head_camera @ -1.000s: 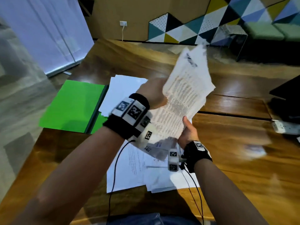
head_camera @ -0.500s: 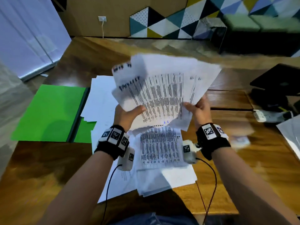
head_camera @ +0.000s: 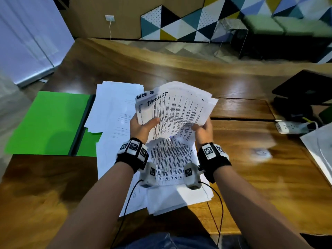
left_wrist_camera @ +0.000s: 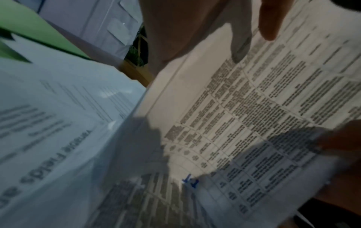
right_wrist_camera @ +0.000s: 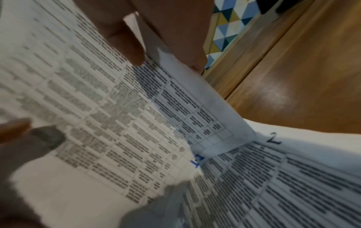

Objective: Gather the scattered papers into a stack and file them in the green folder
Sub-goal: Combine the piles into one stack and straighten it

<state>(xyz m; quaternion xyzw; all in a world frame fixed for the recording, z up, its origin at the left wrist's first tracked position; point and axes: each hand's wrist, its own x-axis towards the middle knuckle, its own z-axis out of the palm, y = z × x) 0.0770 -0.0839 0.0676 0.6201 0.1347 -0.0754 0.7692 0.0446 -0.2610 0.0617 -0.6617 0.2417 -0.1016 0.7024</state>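
Note:
Both hands hold a loose bundle of printed papers (head_camera: 177,110) upright above the table, its lower edge touching the sheets below. My left hand (head_camera: 142,127) grips the bundle's left edge, thumb across the front. My right hand (head_camera: 203,130) grips its right lower corner. The left wrist view shows the printed sheet (left_wrist_camera: 254,115) with my thumb over it; the right wrist view shows the same bundle (right_wrist_camera: 97,108) pinched. More papers (head_camera: 167,164) lie under my wrists. The open green folder (head_camera: 48,123) lies flat at the left, with white sheets (head_camera: 115,106) overlapping its right half.
The wooden table (head_camera: 260,177) stretches right. A white power strip (head_camera: 294,127) and a dark laptop-like object (head_camera: 305,87) sit at the right edge. Another white sheet (head_camera: 321,151) pokes in at far right. Cables hang from both wrists.
The bundle swung from tilted in mid-air to upright between both hands, and it has come lower towards the table. My right hand shifted from its bottom edge to its right side.

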